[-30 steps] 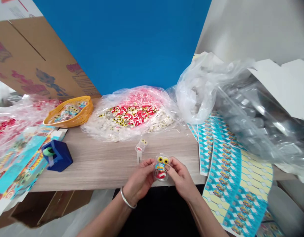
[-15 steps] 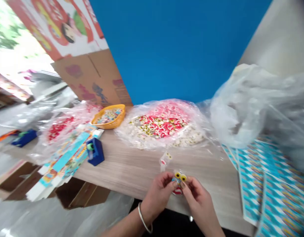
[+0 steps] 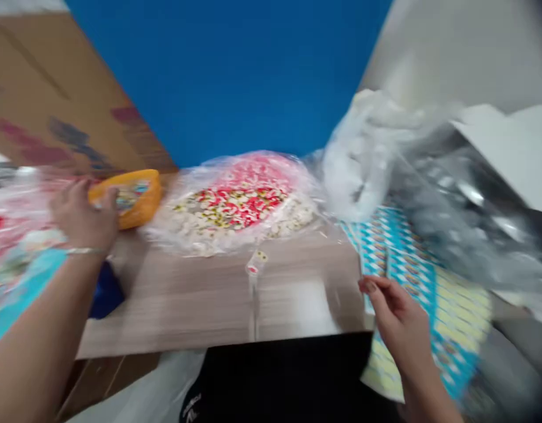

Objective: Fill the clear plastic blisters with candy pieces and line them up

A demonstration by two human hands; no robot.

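Observation:
My left hand point(image 3: 88, 214) reaches to the left end of the orange basket point(image 3: 151, 197), which holds small coloured pieces. Its thumb and fingers look spread, with the thumb over the basket's rim; motion blurs them, and I see nothing held. On the right, my right hand point(image 3: 398, 317) is closed in a pinch at the table's edge, in front of the blue printed sheets point(image 3: 411, 264). Whatever its fingertips may hold is too small to make out. A clear strip with yellow eyes and a red mouth point(image 3: 256, 262) lies on the table between the hands.
A plastic bag of small red, white and yellow pieces point(image 3: 235, 205) spreads against the blue panel point(image 3: 231, 76). A blue tape dispenser point(image 3: 107, 292) stands below my left forearm. Crumpled clear plastic point(image 3: 359, 158) lies at right; a cardboard box point(image 3: 54, 88) stands at back left.
My hands have parted: the left went left to the basket, the right went right to the sheets. The yellow-eyed piece they held together is out of sight. The view has shifted right.

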